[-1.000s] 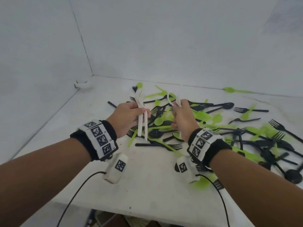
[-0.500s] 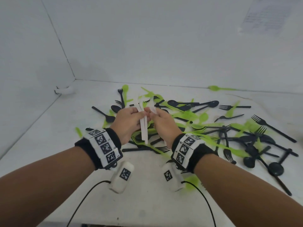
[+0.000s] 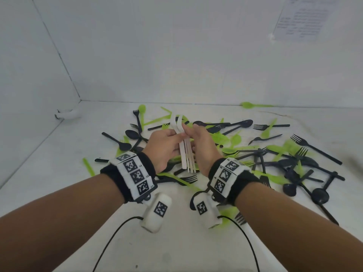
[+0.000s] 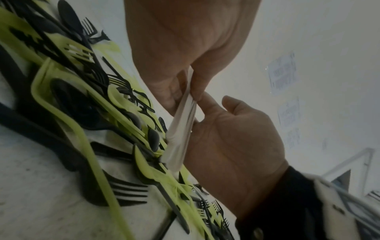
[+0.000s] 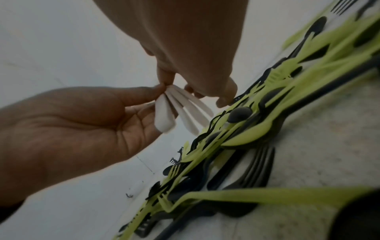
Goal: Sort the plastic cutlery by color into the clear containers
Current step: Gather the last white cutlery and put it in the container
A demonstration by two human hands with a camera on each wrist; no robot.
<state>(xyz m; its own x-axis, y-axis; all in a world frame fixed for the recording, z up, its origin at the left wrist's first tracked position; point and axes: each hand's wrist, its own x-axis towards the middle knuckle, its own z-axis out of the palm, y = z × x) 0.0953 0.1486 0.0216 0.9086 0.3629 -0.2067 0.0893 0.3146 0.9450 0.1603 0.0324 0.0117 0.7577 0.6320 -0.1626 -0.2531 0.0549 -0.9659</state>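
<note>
A bundle of white plastic cutlery (image 3: pixel 186 154) stands almost upright between my two hands, above the pile. My left hand (image 3: pixel 179 137) pinches it from the left with thumb and fingers. My right hand (image 3: pixel 189 132) closes on it from the right, index finger on the upper part. In the right wrist view the white handles (image 5: pixel 179 110) fan out below both hands' fingertips. The left wrist view has the bundle (image 4: pixel 180 133) edge-on against the right palm. Black cutlery (image 3: pixel 235 124) and green cutlery (image 3: pixel 224 138) lie mixed on the white table (image 3: pixel 59 154). No clear container shows in any view.
The pile spreads from the centre to the right edge, with black spoons (image 3: pixel 320 195) at the near right. A lone green spoon (image 3: pixel 248 105) lies by the back wall, and a white piece (image 3: pixel 66 114) in the back left corner. A printed sheet (image 3: pixel 300 18) hangs on the wall.
My hands came together from apart. The white pieces my right hand held have joined the ones in my left hand as one bundle.
</note>
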